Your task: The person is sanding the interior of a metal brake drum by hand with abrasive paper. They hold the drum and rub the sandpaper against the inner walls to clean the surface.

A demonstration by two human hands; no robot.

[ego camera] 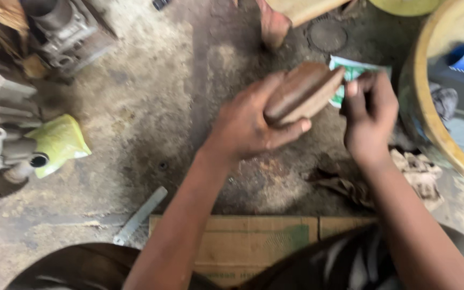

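Note:
My left hand (248,126) grips a flat, rusty brown curved metal piece (303,91), thumb under it and fingers over the top, held above the dirty ground. My right hand (370,115) is closed at the piece's right end, its fingers pinching something small that I cannot make out. A green and white packet (356,70) lies just behind both hands, partly hidden by them.
Grey engine parts (1,118) and a yellow-green bag (60,142) lie at the left. A metal rod (139,215) and flat cardboard (243,241) sit near my knees. A yellow tub (430,123) holding a blue container stands right. Someone's foot (272,24) is at the top.

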